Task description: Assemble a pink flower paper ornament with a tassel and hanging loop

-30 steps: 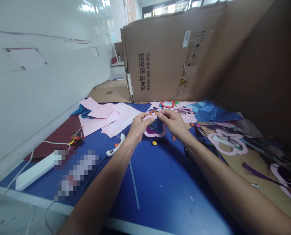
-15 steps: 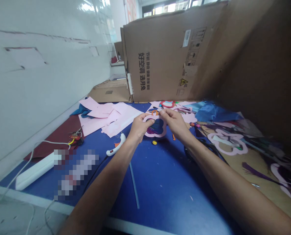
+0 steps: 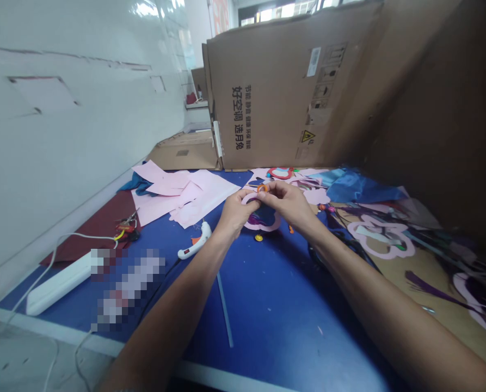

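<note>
Between my hands hangs a pink flower-shaped paper frame (image 3: 272,225) with dark blue and purple inside. My left hand (image 3: 235,215) pinches its upper left edge. At its top, the fingers of my right hand (image 3: 289,202) are closed around a small orange ring (image 3: 263,188). A yellow bead (image 3: 259,238) dangles below the frame. Left of my left hand, a white hot glue gun (image 3: 196,244) lies on the blue table. My fingers partly cover the frame's upper half.
A power strip (image 3: 63,286) with white cords and some scissors (image 3: 129,224) lie at the left. Pink paper sheets (image 3: 204,190) are behind them. Another pink flower frame (image 3: 383,237) sits on the right, near purple tassels (image 3: 430,286). A large cardboard box (image 3: 275,109) stands behind.
My right hand has shifted left across the frame's top, its fingers now at the orange ring and close to my left thumb. The ring has turned and moved slightly right.
</note>
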Demonstrator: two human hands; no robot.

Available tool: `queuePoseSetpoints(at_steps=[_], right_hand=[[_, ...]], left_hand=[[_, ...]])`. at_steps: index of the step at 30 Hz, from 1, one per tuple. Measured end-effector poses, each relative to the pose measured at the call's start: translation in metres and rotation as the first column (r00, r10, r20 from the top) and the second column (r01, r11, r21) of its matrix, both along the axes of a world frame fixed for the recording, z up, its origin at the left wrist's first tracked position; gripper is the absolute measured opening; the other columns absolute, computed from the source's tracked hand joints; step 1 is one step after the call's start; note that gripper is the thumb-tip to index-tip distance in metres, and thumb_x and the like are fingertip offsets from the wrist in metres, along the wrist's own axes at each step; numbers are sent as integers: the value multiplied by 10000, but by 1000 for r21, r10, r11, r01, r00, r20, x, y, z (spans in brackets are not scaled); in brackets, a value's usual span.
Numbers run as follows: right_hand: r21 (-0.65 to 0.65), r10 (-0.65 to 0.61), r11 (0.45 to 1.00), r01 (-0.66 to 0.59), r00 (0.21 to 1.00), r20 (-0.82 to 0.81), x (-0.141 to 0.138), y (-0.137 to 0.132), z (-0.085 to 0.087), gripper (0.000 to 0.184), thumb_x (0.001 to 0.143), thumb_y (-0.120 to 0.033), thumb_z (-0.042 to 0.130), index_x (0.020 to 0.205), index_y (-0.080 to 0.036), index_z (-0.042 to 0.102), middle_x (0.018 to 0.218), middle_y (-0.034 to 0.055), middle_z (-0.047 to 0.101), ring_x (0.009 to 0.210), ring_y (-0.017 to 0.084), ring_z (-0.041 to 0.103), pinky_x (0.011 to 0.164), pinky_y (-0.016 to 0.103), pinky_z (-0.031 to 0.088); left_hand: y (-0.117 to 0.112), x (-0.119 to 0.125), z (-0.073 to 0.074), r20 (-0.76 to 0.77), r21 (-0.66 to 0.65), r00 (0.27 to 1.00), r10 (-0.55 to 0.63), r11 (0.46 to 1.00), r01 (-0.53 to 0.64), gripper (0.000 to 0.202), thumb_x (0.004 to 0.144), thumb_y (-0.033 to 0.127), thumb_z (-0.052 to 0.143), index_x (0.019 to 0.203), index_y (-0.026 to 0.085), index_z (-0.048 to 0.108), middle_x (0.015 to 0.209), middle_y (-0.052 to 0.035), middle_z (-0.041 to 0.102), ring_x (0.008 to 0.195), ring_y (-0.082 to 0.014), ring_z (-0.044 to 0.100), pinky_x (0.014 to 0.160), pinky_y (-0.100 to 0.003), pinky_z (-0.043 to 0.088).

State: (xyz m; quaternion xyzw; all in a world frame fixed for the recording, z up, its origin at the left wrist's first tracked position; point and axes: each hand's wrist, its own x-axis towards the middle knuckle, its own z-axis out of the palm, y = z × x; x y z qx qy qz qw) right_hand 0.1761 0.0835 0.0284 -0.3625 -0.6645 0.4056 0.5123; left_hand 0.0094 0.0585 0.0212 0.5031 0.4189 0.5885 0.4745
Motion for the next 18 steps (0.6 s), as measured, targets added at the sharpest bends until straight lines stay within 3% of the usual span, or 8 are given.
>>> queuePoseSetpoints(at_steps=[5,9,14,18], right_hand=[[6,-14,1000,14,999,34,-1,0,-1,376,920,-600,738,883,-227,756,886,57,749,832,223,642,766,353,511],[-38,35,999,-33,999,38,0,-1,-1,347,856,-547,817,947,-213,793,938,68,780,840,229,665,762,354,533],[-7,-18,1000,19,994,110,2,0,-1,365,836,-561,822,824,-201,761,788,51,711,733,203,589,651,324,483],[-6,-1,1000,1,995,96,0,-2,2,378,832,-562,812,872,-189,760,829,46,722,744,193,606,685,319,495]], left_hand=[[-1,0,0,-23,6,1000,10,1000,-10,217,707,211,830,919,199,786,904,-19,779,844,-185,702,865,-323,554],[-3,0,2,-17,28,1000,24,999,-23,281,705,209,850,974,203,765,971,-32,788,915,-201,718,898,-332,562],[-3,1,1,-33,30,999,3,1000,-2,314,716,170,817,1022,200,755,1024,-47,800,910,-192,723,891,-323,561],[-3,2,1,-57,26,998,15,1000,-13,329,719,168,807,1041,194,745,1023,-39,789,919,-188,719,896,-314,558]])
